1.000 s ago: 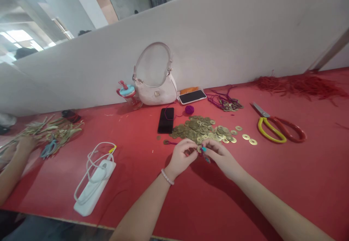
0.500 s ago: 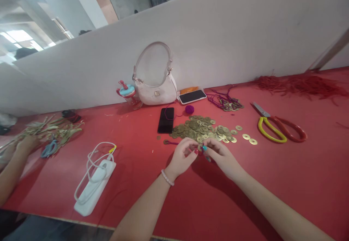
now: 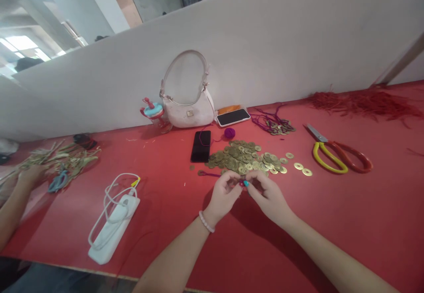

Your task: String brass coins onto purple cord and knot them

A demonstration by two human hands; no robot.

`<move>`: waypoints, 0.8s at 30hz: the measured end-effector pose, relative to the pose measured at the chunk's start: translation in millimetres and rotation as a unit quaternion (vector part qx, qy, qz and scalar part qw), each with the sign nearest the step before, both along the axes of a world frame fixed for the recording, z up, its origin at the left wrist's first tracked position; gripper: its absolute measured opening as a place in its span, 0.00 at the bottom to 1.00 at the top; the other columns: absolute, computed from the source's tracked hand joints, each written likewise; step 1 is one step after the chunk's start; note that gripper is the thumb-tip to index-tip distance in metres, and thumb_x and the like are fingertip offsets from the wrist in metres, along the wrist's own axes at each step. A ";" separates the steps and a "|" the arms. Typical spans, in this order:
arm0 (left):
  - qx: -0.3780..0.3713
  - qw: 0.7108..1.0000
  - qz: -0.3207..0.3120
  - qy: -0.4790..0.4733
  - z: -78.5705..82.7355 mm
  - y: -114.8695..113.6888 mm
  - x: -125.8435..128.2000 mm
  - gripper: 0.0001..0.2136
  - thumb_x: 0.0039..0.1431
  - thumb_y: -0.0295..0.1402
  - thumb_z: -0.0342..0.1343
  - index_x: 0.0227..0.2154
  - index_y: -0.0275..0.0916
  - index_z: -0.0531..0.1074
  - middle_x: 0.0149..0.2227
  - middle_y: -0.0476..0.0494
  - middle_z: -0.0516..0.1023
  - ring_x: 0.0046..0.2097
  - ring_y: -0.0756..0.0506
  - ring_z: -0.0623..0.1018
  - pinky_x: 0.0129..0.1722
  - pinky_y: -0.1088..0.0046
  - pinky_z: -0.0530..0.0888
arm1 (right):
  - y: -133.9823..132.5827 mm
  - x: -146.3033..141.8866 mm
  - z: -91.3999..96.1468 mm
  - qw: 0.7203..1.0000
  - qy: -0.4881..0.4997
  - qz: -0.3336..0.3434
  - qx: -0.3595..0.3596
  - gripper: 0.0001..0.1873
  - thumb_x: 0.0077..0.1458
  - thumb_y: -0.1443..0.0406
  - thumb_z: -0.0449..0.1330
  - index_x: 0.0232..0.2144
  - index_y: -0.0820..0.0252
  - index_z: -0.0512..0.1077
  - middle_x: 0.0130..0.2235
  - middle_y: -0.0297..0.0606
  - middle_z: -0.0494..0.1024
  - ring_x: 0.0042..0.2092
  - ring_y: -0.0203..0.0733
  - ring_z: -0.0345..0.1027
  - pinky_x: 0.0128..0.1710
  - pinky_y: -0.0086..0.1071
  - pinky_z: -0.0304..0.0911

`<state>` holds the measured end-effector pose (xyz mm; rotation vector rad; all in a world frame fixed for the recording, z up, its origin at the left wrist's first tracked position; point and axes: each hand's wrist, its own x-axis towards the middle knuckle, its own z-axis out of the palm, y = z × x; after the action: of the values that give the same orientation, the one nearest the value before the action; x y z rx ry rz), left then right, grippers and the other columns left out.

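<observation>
My left hand (image 3: 224,193) and my right hand (image 3: 268,193) meet fingertip to fingertip just in front of a pile of brass coins (image 3: 243,157) on the red table (image 3: 331,222). Both pinch something small between them, where a purple cord (image 3: 207,173) runs off to the left. What exactly sits in the pinch is hidden by the fingers. A bead bracelet circles my left wrist.
Yellow and red scissors (image 3: 334,156) lie to the right, a black phone (image 3: 200,146) and a second phone (image 3: 233,117) behind the coins, a white handbag (image 3: 188,107) at the wall, a white power bank with cable (image 3: 114,222) at left. Another person's hand (image 3: 29,176) rests on straw-like strips far left.
My two hands have edged slightly nearer to me and closed tighter together; the coin seen between the fingertips earlier is now covered.
</observation>
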<state>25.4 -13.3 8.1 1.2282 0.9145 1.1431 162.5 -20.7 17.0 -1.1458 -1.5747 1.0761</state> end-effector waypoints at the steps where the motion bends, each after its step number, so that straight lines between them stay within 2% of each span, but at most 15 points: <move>1: 0.001 1.000 0.002 -0.002 -0.7 -0.2 0.1 0.08 0.49 0.32 0.56 0.31 0.36 0.64 0.30 0.48 0.66 0.29 0.53 0.66 0.25 0.79 0.66 | -0.2 0.3 -0.7 1.000 -0.005 -0.002 0.002 0.03 0.52 0.63 0.52 0.30 0.56 0.63 0.25 0.33 0.65 0.26 0.36 0.57 0.26 0.30 0.55; 8: 0.039 0.999 0.026 0.019 -5.8 -0.3 0.2 0.05 0.50 0.29 0.54 0.30 0.37 0.65 0.29 0.48 0.65 0.30 0.52 0.67 0.28 0.78 0.66 | 1.1 1.2 -4.0 1.000 -0.012 0.003 0.008 0.03 0.49 0.67 0.53 0.31 0.56 0.63 0.26 0.33 0.65 0.27 0.37 0.58 0.26 0.29 0.55; 16: 0.160 0.971 0.060 0.165 2.5 -2.7 -3.4 0.03 0.50 0.26 0.52 0.29 0.36 0.68 0.30 0.45 0.70 0.32 0.50 0.69 0.29 0.77 0.67 | 2.7 2.6 -2.2 0.998 -0.051 -0.031 0.021 0.02 0.47 0.68 0.53 0.26 0.56 0.62 0.24 0.31 0.64 0.25 0.35 0.57 0.24 0.28 0.55; 24: 0.175 0.954 0.073 0.231 4.5 -4.5 -4.1 0.07 0.49 0.24 0.52 0.31 0.35 0.72 0.30 0.44 0.74 0.29 0.50 0.72 0.28 0.77 0.71 | 0.3 0.3 -0.3 0.986 -0.131 -0.075 0.068 0.03 0.44 0.69 0.52 0.23 0.57 0.60 0.21 0.30 0.63 0.23 0.33 0.56 0.22 0.26 0.54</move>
<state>21.4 -17.9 12.6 1.7919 1.1987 1.1881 162.8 -20.3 16.6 -1.3295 -1.7046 0.7307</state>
